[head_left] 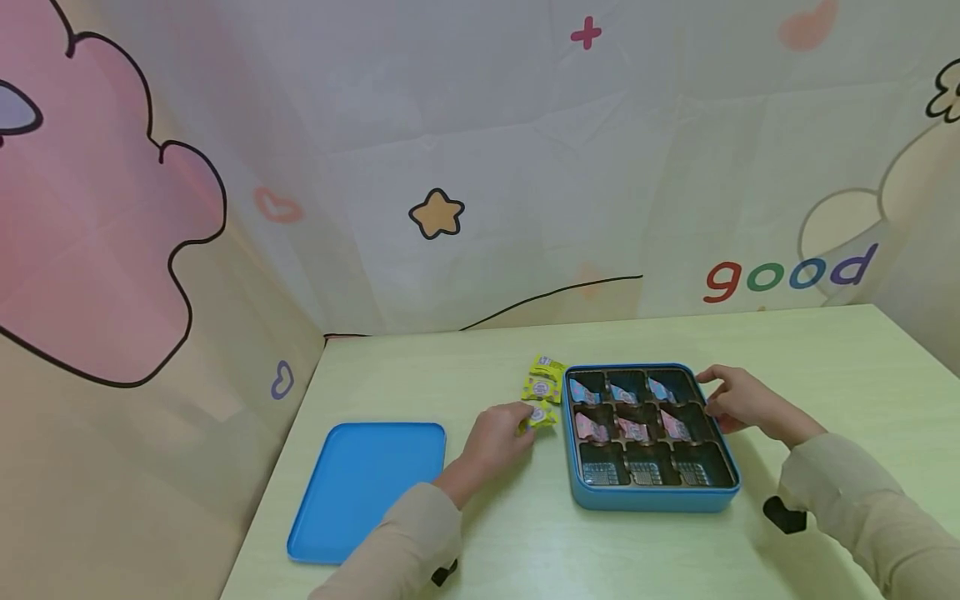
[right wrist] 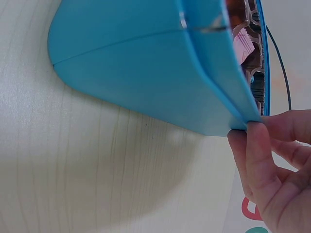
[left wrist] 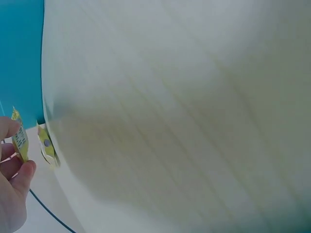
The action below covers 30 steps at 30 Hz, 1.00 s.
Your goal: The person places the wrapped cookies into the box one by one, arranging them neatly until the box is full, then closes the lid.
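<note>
My left hand (head_left: 497,437) pinches a small yellow candy packet (left wrist: 20,138) between thumb and fingers, just left of the tin. Other yellow candy packets (head_left: 542,388) lie behind it, against the tin's left side. The blue tin (head_left: 651,500) holds a dark divided tray. Blue-wrapped candies (head_left: 622,393) sit in its back row and pink-wrapped candies (head_left: 632,429) in the middle row; the ridged tray floor shows in the front row. At the tin's back right corner, my right hand (head_left: 746,404) grips the rim, fingertips (right wrist: 257,133) pressed to the outer wall.
A flat blue lid (head_left: 367,492) lies on the pale wood-grain table (head_left: 510,533), left of my left forearm. A printed cloth backdrop (head_left: 525,167) rises behind the table and along its left side.
</note>
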Available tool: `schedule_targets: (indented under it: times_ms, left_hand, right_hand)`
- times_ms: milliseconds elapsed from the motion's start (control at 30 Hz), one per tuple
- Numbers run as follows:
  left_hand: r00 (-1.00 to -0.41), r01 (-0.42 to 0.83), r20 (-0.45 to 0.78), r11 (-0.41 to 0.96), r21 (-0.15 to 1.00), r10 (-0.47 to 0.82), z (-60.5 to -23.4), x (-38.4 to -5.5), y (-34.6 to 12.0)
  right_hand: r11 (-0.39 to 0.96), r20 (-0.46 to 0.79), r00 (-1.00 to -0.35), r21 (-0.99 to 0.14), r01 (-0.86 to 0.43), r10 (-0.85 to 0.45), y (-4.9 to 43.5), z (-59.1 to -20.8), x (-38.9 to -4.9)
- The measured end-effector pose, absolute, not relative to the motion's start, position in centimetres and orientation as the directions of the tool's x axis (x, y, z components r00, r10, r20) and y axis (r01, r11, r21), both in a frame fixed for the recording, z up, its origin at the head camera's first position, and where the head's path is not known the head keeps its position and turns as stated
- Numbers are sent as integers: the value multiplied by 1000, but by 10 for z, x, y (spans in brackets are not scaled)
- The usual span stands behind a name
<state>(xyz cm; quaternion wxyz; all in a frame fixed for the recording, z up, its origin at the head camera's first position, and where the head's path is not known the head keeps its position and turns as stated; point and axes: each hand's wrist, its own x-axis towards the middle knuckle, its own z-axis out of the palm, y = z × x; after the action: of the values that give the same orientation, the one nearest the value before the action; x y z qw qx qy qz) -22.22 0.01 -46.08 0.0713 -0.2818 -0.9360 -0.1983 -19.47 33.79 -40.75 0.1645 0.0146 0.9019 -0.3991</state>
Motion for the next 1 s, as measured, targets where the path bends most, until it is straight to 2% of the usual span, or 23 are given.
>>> schedule_targets:
  times_ms: [200, 1000]
  left_hand:
    - [-816, 578, 256, 757, 306, 519, -458, -221, -1]
    - [-786, 618, 250, 708, 341, 566, -443, -208, -5]
  right_hand:
    - [679, -307, -946, -717, 159, -102, 338, -408, -195]
    - [684, -312, -945, -712, 161, -102, 338, -407, -195]
